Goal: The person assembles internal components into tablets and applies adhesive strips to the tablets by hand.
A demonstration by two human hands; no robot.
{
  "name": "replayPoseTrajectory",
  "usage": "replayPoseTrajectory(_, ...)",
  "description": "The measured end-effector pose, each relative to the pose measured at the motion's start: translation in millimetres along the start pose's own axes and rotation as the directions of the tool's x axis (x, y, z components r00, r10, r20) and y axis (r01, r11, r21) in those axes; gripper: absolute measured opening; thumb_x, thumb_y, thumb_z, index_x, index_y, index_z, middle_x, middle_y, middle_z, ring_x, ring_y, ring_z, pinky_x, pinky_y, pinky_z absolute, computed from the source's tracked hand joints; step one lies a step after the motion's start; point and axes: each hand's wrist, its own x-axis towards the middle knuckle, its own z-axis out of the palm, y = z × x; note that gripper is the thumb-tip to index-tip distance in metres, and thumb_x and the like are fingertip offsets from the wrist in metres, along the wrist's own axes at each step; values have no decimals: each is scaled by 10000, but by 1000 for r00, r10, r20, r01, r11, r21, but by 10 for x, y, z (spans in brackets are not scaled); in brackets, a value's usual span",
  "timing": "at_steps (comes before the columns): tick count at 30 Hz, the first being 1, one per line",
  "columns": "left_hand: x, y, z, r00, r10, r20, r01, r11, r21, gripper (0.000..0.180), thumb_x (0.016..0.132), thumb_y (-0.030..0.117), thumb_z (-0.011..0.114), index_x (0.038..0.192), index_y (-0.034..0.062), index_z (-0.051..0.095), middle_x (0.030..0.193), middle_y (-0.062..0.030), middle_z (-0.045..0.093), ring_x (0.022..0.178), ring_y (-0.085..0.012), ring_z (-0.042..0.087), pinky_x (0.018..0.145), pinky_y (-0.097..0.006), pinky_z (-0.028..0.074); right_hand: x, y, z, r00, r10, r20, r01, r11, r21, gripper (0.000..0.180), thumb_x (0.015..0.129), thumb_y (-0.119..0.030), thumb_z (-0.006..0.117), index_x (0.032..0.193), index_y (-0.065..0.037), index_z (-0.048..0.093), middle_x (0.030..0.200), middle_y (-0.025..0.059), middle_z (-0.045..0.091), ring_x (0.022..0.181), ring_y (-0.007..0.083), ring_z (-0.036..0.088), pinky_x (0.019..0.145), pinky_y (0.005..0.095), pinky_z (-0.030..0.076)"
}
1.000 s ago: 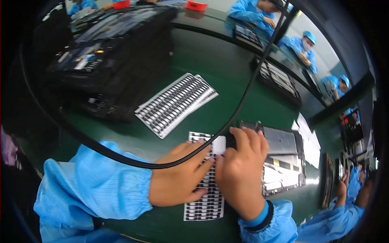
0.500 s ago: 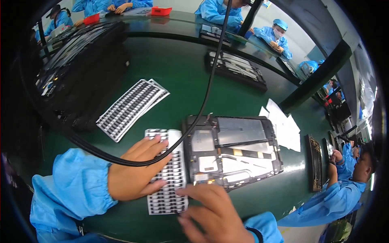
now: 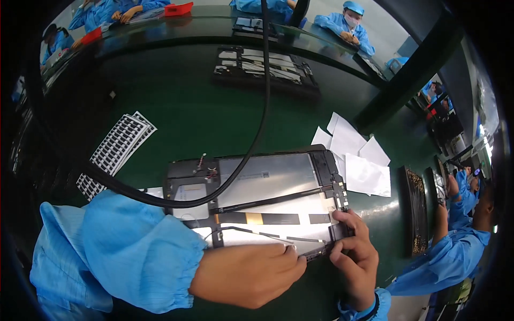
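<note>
An opened tablet-like device [image 3: 267, 176] lies before me, its silver plates, black strips and thin cables exposed. My left hand [image 3: 251, 275] reaches across its near edge, palm down, with bent fingers drawn together at the rim. Whatever is under those fingertips is hidden. At the near right corner, my right hand [image 3: 357, 254] has its fingertips on the frame, thumb and fingers curled close together; anything between them is too small to make out. Part of a white sheet [image 3: 155, 191] shows between my left sleeve and the device.
Sheets of black-and-white stickers [image 3: 120, 140] lie at left. White papers [image 3: 356, 150] are scattered beyond the device's right side. A black cable [image 3: 262, 117] hangs across the view. Another opened device [image 3: 262, 67] sits farther back. A dark tray [image 3: 415, 211] stands at right, near a co-worker [image 3: 455, 251].
Both hands have left the sticker sheet for the device's near edge and right corner. My view has shifted, and the device appears farther left, in front of me.
</note>
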Motion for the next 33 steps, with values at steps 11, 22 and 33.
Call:
replayPoseTrajectory(11, 94, -40, -97, 995, -41, 95, 46, 998, -50, 263, 696, 75, 477, 893, -67, 577, 996, -153, 549, 850, -247, 564, 759, -298, 470, 1, -8, 11, 999, 12, -31, -12, 1000, 26, 89, 649, -92, 577, 632, -18, 530, 1188, 196, 435, 1188, 319, 298, 988, 402, 161)
replayPoseTrajectory(22, 246, -5, 12, 986, 34, 161, -41, 998, 41, 341, 731, 149, 432, 947, -82, 562, 1057, -171, 523, 955, -265, 520, 853, -316, 413, -13, -28, 36, 998, -5, -63, 2, 999, -47, 55, 613, -40, 601, 610, -11, 555, 1120, 192, 492, 1159, 318, 349, 979, 417, 215)
replayPoseTrajectory(33, 178, 137, 196, 951, -278, -134, 234, 933, -275, 336, 715, 158, 482, 952, -68, 555, 1094, -182, 500, 1018, -273, 473, 888, -312, 381, -11, -47, -84, 982, -189, -13, 182, 960, -214, 133, 610, 15, 656, 727, 21, 593, 1023, 189, 535, 957, 285, 516, 808, 348, 409)
